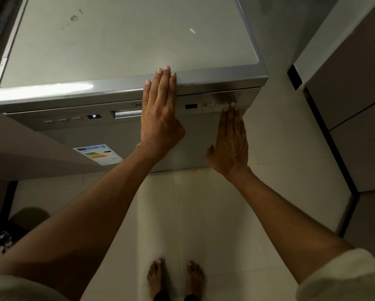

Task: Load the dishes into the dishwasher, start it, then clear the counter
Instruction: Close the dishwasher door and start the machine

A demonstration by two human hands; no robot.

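A silver freestanding dishwasher [77, 129] stands in front of me with its door closed. A small display [94, 116] on the left of its control panel shows a lit "P". My left hand [159, 114] lies flat with straight fingers against the top of the door and the front rim, beside the recessed handle [125, 114]. My right hand [231, 137] is also flat, its fingertips touching the buttons [220, 103] at the right end of the panel. No dishes are in view.
The dishwasher's pale top [117, 44] has a few stains. An energy label [98, 154] is stuck low on the door. A brown counter edge [30, 153] juts in at the left, cabinets [356, 94] stand at the right. My bare feet [175, 279] are on cream floor tiles.
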